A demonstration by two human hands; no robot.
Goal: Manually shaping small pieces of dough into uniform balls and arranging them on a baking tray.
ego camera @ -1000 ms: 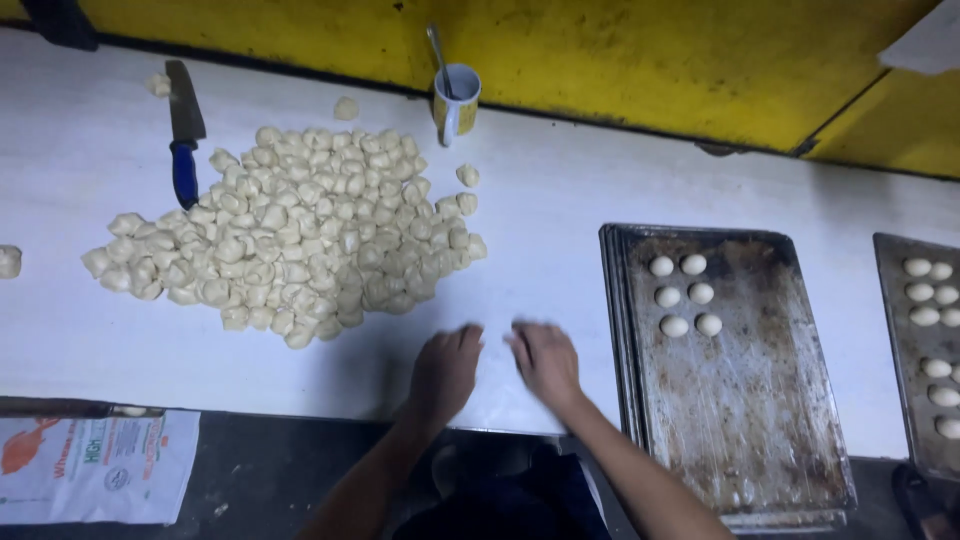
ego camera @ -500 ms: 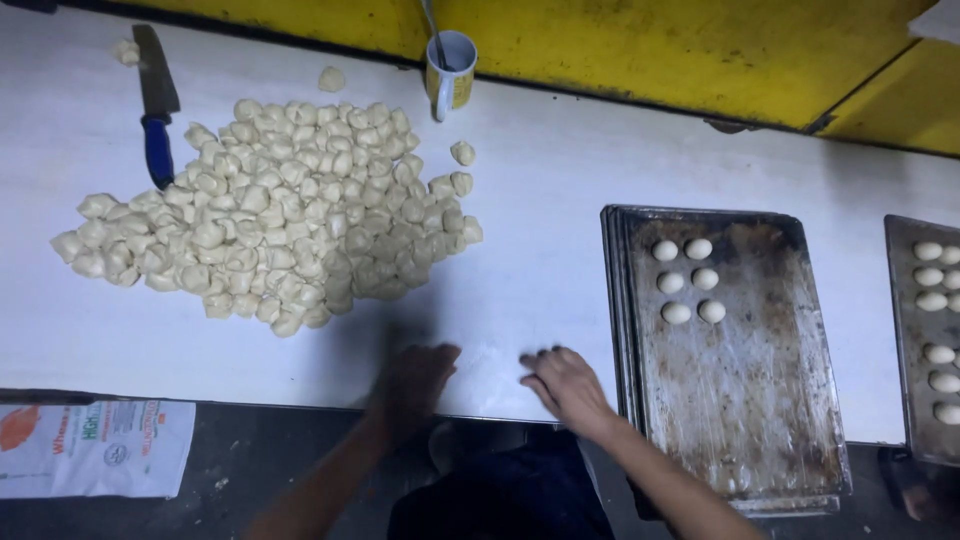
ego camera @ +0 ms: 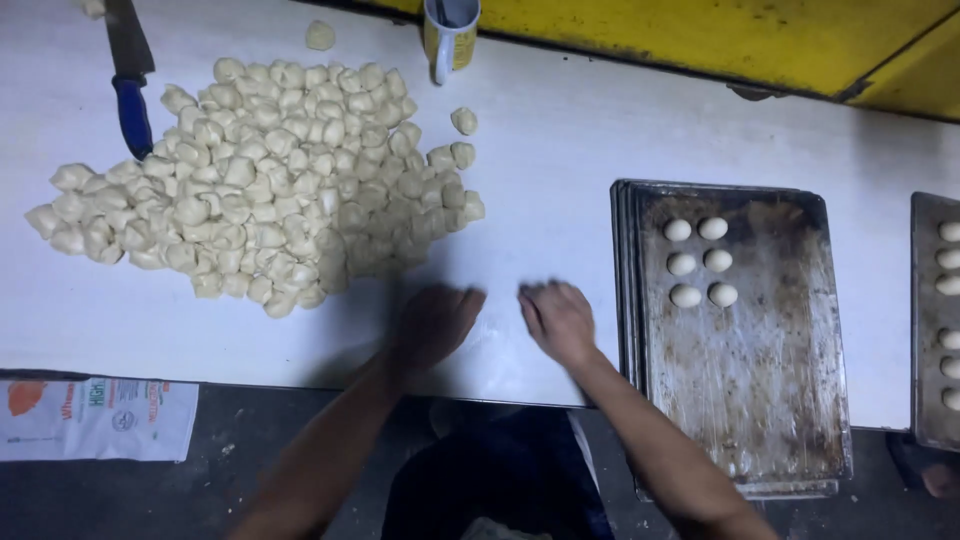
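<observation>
white table (ego camera: 560, 150) — both hands (ego camera: 555, 320) flat

Both forearms reach in from the near edge and converge toward the middle. The left hand (ego camera: 436, 322) lies palm down, fingers together and pointing far-right, slightly blurred. The right hand (ego camera: 558, 318) sits just beside it, palm down, fingers curled and angled far-left.

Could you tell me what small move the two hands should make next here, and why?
Probably lift both palms. The left hand and right hand press flat on the table, hiding whatever lies beneath; the tray beside them holds only six dough balls, with bare space below.
</observation>
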